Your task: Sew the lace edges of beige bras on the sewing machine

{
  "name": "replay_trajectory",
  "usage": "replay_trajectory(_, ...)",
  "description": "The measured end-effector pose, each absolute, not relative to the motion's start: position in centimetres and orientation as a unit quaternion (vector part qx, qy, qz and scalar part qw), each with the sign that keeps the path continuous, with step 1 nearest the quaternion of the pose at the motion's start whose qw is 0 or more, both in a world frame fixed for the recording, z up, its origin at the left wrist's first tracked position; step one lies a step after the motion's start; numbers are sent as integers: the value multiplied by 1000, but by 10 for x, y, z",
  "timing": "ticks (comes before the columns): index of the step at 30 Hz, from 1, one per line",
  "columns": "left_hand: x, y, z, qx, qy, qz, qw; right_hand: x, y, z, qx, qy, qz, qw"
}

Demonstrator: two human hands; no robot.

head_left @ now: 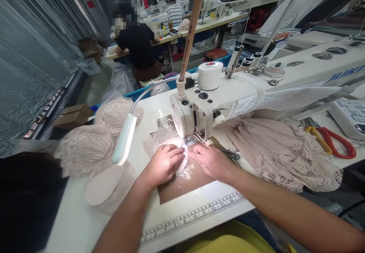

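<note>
A pale lace fabric piece [183,164] lies under the needle area of a white sewing machine [188,118], brightly lit. My left hand [166,164] is closed over its left side, fingers together and bent, pressing it down. From the other side my right hand [212,162] rests low on the brown plate [176,192], its fingers stretched out and slightly apart. Its fingertips touch or nearly touch the fabric's right edge. The needle tip and the fabric beneath my left fingers are hidden.
Lace cups [85,148] and a smooth beige cup [104,184] lie left of a lamp [125,139]. Gathered beige lace fabric [265,150] and red-handled scissors [338,143] are at right. A printed ruler [196,215] runs along the front. A person [137,46] sits beyond.
</note>
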State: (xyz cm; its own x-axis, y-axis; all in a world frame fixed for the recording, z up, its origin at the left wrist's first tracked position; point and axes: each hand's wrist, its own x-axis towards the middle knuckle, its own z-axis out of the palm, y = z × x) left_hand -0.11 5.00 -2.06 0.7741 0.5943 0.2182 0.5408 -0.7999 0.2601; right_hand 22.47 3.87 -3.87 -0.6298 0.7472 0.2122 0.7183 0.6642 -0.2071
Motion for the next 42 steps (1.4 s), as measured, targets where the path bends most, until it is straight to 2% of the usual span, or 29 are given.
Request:
replay_trajectory(6, -6, 42, 2, 919, 337, 121, 165, 230, 38, -44, -401, -886, 74, 221)
replay_trajectory(10, -2, 42, 1, 923, 328, 126, 158, 229, 36, -41, -401, -883, 91, 226)
replay_trajectory(16, 8, 41, -5, 925, 296, 144, 188, 219, 36, -36, -355, -903, 44, 237)
replay_trajectory(22, 8, 41, -7, 933, 308, 130, 134, 221, 36, -44, -292, -926, 30, 239)
replay_trajectory(28, 20, 43, -22, 865, 471, 146, 95, 227, 34, -40, -269, -940, 64, 202)
replay_trajectory(31, 25, 44, -27, 856, 493, 134, 76, 228, 34, -37, -267, -939, 74, 203)
replay_trajectory(38, 21, 44, -30, 872, 474, 119, 32, 228, 38, -41, -358, -901, 79, 231)
replay_trajectory(42, 20, 44, -29, 878, 463, 119, 22, 224, 40, -40, -411, -890, 53, 192)
